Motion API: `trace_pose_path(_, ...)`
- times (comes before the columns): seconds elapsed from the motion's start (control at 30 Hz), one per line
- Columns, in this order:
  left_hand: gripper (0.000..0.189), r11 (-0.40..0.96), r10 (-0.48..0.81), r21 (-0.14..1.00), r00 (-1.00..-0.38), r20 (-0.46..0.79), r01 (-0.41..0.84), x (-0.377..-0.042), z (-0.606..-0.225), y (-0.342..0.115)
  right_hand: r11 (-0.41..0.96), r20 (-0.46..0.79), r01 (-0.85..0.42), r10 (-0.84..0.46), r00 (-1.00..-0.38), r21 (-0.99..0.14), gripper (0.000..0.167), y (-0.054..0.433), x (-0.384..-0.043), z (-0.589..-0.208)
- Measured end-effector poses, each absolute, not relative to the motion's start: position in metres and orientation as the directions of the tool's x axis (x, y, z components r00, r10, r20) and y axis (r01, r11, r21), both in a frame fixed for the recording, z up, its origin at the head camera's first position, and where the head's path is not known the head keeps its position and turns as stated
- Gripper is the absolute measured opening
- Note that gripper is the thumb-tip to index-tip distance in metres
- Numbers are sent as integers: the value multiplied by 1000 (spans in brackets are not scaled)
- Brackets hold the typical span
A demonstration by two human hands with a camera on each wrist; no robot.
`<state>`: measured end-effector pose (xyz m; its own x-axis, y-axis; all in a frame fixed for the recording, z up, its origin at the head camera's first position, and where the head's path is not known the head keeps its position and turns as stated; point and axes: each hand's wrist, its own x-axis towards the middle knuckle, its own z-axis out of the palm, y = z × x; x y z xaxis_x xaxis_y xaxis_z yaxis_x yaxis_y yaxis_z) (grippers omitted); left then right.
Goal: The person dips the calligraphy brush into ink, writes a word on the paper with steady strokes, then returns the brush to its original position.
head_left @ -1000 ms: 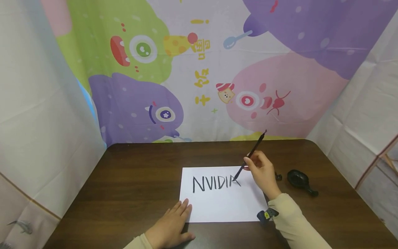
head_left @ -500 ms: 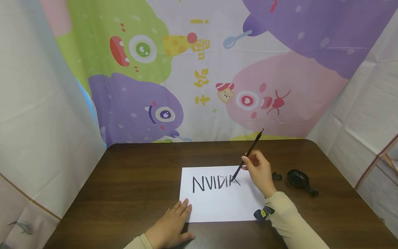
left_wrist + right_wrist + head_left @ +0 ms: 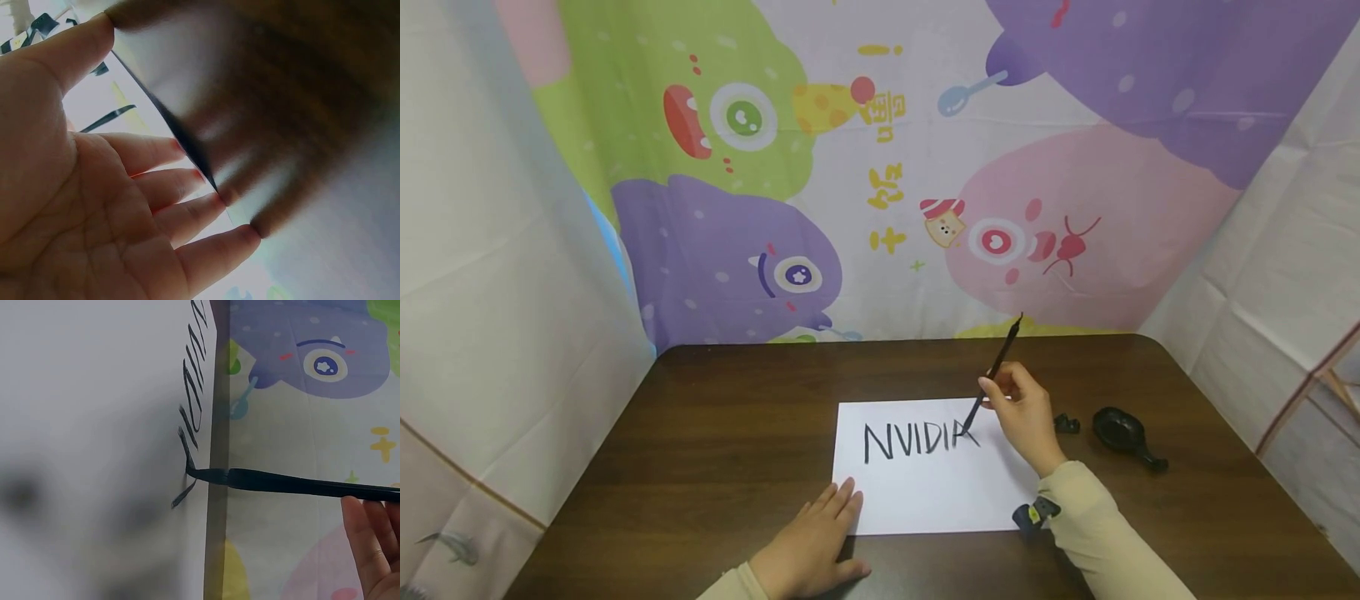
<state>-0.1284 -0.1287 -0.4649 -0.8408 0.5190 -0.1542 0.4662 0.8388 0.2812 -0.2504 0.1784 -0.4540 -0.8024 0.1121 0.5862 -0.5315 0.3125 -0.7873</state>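
Observation:
My right hand [image 3: 1027,417] pinches a black brush [image 3: 999,360] by its handle, which leans up and to the right. In the right wrist view the bristle tip of the brush [image 3: 209,475] meets the last letter on the paper, at the inner part of the "A". The white sheet of paper [image 3: 925,500] bears the word "NVIDIA" [image 3: 917,442] in black strokes across its upper half. At the sheet's lower left, my left hand [image 3: 812,537] lies with straight fingers, their tips on the paper's edge. The left wrist view shows its palm and fingertips [image 3: 215,203].
A black ladle-shaped dish [image 3: 1120,429] lies on the dark wooden table [image 3: 715,450] to the right. Beside it is a small black brush rest [image 3: 1067,424], partly behind my right hand. A cartoon-printed cloth [image 3: 880,317] hangs behind the table.
My right hand has shifted slightly left with the brush, whose upper end has swung left. The tip moved a little left, then back right, within the "A". My left hand stays put.

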Motion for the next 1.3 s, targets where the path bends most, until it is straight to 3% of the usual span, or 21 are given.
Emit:
trace_pose_path(1.03,86,840,518,285,-839,-167,462,-130,-466,-129,419,599,-513,99,-794,-749,10,178,-234,-432)
trace_pose_path(1.3,87,838,519,284,-841,-154,465,-129,-468,-130,409,586,-496,126,-800,-766,12,189,-245,-443)
